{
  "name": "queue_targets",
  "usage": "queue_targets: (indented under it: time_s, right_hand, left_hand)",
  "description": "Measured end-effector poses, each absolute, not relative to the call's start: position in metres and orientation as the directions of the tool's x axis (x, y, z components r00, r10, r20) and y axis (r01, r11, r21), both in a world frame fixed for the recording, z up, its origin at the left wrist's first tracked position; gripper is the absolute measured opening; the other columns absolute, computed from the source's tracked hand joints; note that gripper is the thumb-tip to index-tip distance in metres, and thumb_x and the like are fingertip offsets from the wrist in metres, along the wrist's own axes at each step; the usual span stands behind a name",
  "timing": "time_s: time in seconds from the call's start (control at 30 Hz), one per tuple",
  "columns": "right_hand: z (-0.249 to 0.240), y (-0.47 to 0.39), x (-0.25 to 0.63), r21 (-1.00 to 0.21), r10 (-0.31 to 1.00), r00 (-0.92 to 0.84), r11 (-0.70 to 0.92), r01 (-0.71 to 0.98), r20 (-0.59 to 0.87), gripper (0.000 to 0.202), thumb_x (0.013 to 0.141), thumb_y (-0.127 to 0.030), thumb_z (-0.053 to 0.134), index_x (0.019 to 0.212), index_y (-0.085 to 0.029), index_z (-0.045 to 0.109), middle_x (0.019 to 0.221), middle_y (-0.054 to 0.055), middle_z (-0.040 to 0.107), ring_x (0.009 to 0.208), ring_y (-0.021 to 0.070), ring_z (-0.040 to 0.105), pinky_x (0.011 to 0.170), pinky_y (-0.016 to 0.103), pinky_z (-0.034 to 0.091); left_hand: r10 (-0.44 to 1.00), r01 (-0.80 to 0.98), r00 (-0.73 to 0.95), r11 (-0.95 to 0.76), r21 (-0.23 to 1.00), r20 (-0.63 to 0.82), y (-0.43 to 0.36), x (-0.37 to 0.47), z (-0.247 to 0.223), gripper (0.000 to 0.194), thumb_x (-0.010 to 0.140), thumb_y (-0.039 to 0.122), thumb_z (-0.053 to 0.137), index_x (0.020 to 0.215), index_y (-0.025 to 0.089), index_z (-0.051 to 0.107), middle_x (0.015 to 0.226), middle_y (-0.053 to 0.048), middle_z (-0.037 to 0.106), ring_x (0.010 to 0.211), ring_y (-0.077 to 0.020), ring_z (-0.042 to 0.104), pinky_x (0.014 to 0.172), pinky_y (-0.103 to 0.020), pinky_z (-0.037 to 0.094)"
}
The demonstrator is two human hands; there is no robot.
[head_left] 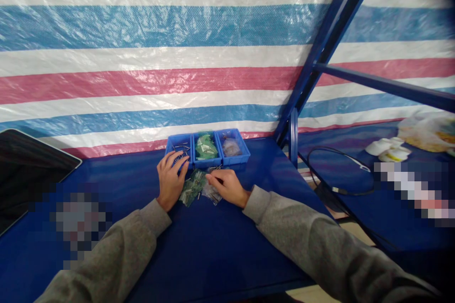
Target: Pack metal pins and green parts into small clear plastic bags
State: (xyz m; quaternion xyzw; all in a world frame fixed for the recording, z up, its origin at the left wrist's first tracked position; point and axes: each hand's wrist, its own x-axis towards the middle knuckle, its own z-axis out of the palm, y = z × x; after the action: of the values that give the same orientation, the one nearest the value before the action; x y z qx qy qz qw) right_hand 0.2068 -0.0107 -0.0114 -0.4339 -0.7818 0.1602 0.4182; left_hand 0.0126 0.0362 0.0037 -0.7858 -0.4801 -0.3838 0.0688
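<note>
My left hand (171,179) reaches over the front edge of the left blue bin (168,147), fingers spread and slightly bent. Thin metal pins (183,146) lie in that bin, partly hidden by the fingers. My right hand (229,186) is closed, thumb and forefinger pinched together above a clear plastic bag (212,195) of metal pins; what is in the pinch is too small to make out. Between my hands lies a green-tinted plastic bag (192,188) with small metal pieces inside.
A middle bin (206,163) holds a green bag, and a right bin (245,152) holds clear bags. On the left stands a dark screen (31,175). A blue metal frame (307,75) rises at the right, beside a black cable (341,151) and white rolls (389,149).
</note>
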Motion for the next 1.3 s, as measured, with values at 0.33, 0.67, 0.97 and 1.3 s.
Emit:
queue_targets:
  time_s: [0.33,0.67,0.97,1.3]
  right_hand:
    - [-0.004,-0.017,0.205,-0.313,0.654,-0.518,0.738,0.598,0.552,0.02,0.088,-0.028,0.047,0.099,-0.019,0.062,0.093,0.007,0.06,0.086,0.0172,0.052,0.077,0.028,0.041]
    - [-0.005,-0.024,0.197,-0.072,0.507,-0.794,0.854,0.515,0.337,0.035,0.09,-0.039,0.043,0.121,-0.025,0.053,0.13,0.009,0.047,0.121,0.026,0.035,0.095,0.043,0.03]
    - [-0.004,-0.019,0.198,-0.088,0.518,-0.762,0.844,0.529,0.389,0.03,0.089,-0.035,0.049,0.113,-0.02,0.057,0.11,0.009,0.061,0.111,0.0224,0.043,0.092,0.039,0.032]
    - [-0.011,-0.016,0.199,-0.087,0.532,-0.72,0.826,0.557,0.445,0.016,0.09,-0.026,0.047,0.096,-0.017,0.06,0.089,0.008,0.063,0.098,0.0195,0.048,0.085,0.035,0.033]
  left_hand:
    - [0.624,0.594,0.261,-0.705,0.387,0.736,0.026,0.012,0.006,0.02,0.086,0.024,0.048,0.094,0.02,0.066,0.09,-0.004,0.063,0.085,-0.0145,0.059,0.078,-0.027,0.047]
    - [0.671,0.56,0.206,-0.678,0.476,0.713,0.021,0.013,0.011,0.018,0.086,0.022,0.049,0.091,0.018,0.066,0.085,-0.004,0.063,0.067,-0.0106,0.055,0.063,-0.023,0.045]
    - [0.706,0.595,0.198,-0.638,0.489,0.68,0.021,0.013,0.008,0.022,0.086,0.028,0.047,0.092,0.017,0.066,0.072,-0.001,0.064,0.055,-0.0092,0.052,0.059,-0.022,0.044]
    - [0.72,0.589,0.206,-0.632,0.504,0.662,0.024,0.012,0.003,0.022,0.085,0.028,0.049,0.092,0.017,0.066,0.072,-0.001,0.067,0.055,-0.0094,0.057,0.059,-0.021,0.046]
